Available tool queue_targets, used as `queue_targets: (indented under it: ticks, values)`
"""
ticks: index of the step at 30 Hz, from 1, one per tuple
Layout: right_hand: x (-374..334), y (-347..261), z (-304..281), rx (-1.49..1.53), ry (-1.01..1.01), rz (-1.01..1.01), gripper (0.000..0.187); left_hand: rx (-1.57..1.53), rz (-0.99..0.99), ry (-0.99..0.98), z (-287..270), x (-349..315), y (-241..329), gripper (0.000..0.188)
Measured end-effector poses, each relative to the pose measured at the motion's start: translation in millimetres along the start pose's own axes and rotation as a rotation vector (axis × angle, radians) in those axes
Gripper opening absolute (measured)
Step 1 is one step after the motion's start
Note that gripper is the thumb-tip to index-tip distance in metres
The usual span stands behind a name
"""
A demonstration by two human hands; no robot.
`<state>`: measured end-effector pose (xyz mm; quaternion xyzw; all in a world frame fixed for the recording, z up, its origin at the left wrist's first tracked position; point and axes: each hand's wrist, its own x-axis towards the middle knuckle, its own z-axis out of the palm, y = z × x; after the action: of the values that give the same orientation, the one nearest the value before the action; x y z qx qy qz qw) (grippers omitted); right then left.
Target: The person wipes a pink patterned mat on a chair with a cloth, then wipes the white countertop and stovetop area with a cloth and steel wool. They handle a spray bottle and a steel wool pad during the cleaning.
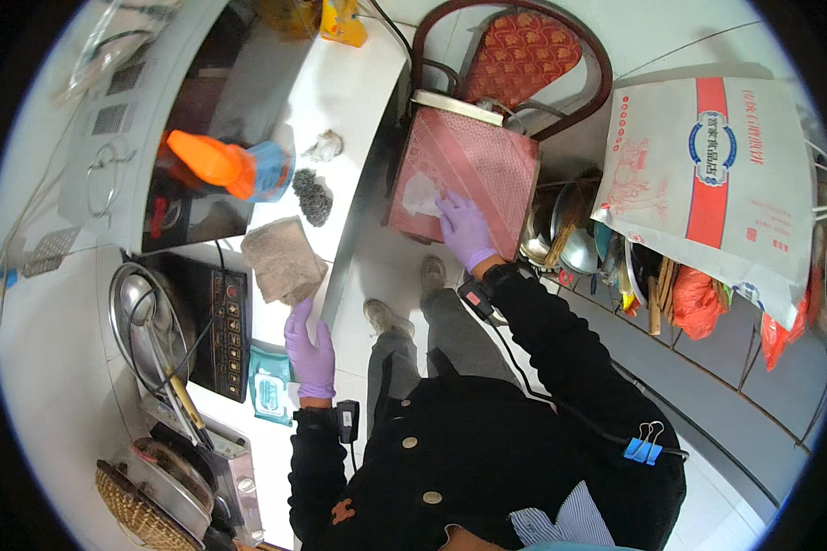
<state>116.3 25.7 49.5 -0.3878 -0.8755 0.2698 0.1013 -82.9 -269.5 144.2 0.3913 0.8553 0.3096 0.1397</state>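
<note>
My right hand [466,227], in a purple glove, reaches over the red patterned seat [492,184] of a chair. Its fingertips close on the edge of a thin white wipe [421,195] spread on that seat. The other purple-gloved hand, my left hand [311,354], is open at the front edge of the white counter, its fingers stretched out. Its fingertips come up to the lower edge of a folded brown cloth [283,259]; I cannot tell whether they touch. A teal pack of wipes [270,384] lies beside this hand.
Steel wool [312,197] and a blue bottle with an orange top [271,172] are on the counter. An induction cooker [225,331] and a pan [156,321] stand at left. Right of the chair, a large white paper bag [652,193] covers part of a cluttered shelf.
</note>
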Motion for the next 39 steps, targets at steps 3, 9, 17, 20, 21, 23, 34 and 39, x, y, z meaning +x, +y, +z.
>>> queue_targets:
  ticks: [3, 9, 17, 20, 21, 23, 34, 39]
  values:
    - [14.4, -6.2, 29.0, -0.026, -0.021, -0.066, 0.061, 0.013, -0.008, -0.059, 15.9, 2.5, 11.0, 0.042]
    - [-5.1, -14.2, 41.9, -0.125, -0.244, -0.092, 0.077, 0.069, -0.038, 0.005, 32.5, 16.1, 5.3, 0.041]
    - [-10.4, -7.3, 49.6, -0.082, -0.195, 0.063, 0.088, -0.033, -0.103, 0.038, 28.1, 14.1, -21.6, 0.037]
    - [9.3, -42.9, 94.5, -0.124, -0.168, 0.028, 0.087, -0.079, -0.135, 0.057, 33.8, 13.7, -26.6, 0.034]
    - [10.4, -45.1, 102.1, -0.072, -0.092, -0.024, 0.086, -0.089, -0.121, 0.069, 35.7, 13.8, -27.2, 0.034]
    - [3.2, -44.1, 107.8, -0.035, -0.18, -0.05, 0.085, -0.115, -0.144, 0.066, 37.9, 13.2, -27.7, 0.033]
    - [-107.7, 53.5, 12.9, -0.303, -0.091, 0.312, 0.095, -0.096, -0.047, 0.09, 42.3, 11.1, -39.1, 0.03]
    - [-70.2, -8.3, 77.4, -0.102, -0.05, 0.259, 0.095, -0.129, 0.015, 0.086, 42.7, 11.9, -43.1, 0.03]
